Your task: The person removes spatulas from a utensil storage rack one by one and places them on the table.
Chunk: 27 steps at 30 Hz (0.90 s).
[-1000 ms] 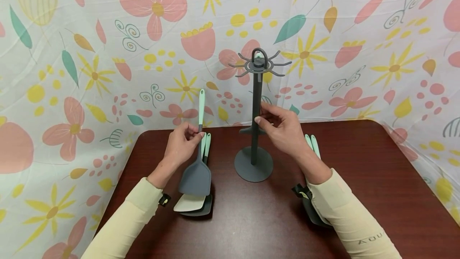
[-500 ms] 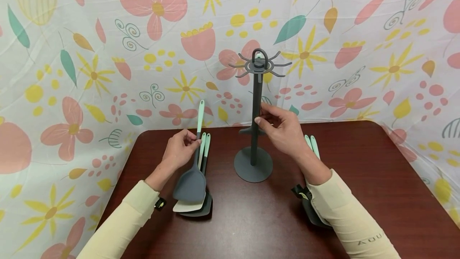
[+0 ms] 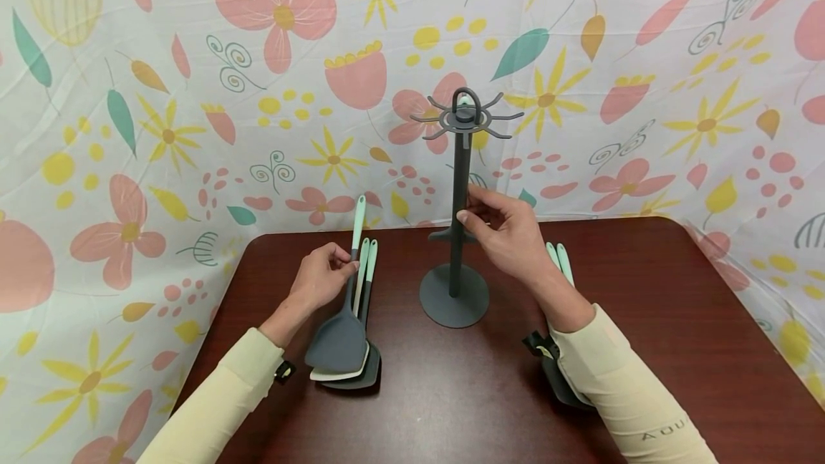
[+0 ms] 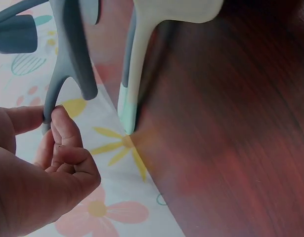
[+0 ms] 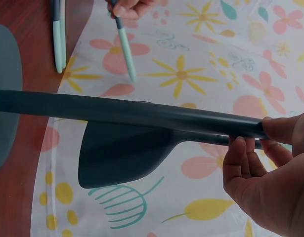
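Observation:
My left hand pinches the neck of a grey spatula with a mint handle, its blade low over a pile of utensils. The left wrist view shows my left hand's fingertips pinched on the grey spatula, with a white utensil beside it. My right hand grips the pole of a dark grey utensil stand, whose top ring of hooks carries nothing. In the right wrist view my right hand is wrapped round the stand's pole.
The dark wooden table stands against a flowered cloth backdrop. Two more mint-handled utensils lie right of the stand, partly hidden under my right forearm. The stand's round base sits mid-table.
My left hand has lowered the grey spatula toward the pile, tilting it and drawing it slightly nearer to me. The right hand stays on the stand pole.

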Available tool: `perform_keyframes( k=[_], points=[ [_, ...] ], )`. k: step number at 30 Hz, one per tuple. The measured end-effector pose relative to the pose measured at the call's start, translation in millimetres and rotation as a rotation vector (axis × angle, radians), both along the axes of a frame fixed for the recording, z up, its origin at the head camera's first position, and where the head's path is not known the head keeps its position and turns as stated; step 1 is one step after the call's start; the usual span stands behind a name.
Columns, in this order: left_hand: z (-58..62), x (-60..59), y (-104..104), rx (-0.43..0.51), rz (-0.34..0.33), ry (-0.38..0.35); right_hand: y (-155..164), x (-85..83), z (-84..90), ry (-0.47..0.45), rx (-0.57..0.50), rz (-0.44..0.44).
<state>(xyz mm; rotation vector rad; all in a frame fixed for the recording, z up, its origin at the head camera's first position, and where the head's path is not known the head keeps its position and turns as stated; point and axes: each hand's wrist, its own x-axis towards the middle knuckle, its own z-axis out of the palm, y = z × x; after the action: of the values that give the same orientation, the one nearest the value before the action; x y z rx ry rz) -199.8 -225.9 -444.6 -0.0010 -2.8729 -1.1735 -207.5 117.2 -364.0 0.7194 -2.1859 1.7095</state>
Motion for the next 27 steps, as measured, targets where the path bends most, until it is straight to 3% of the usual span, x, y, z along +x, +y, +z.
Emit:
perform_keyframes(
  k=[14,27],
  points=[
    [-13.5,-1.9,-4.1,-0.019,-0.004,-0.088,0.2,0.5,-0.8,-0.003,-0.005,0.001],
    [-18.9,-0.8,-7.4,0.0,-0.002,-0.181,-0.1,-0.1,-1.5,0.011,0.002,0.004]
  ],
)
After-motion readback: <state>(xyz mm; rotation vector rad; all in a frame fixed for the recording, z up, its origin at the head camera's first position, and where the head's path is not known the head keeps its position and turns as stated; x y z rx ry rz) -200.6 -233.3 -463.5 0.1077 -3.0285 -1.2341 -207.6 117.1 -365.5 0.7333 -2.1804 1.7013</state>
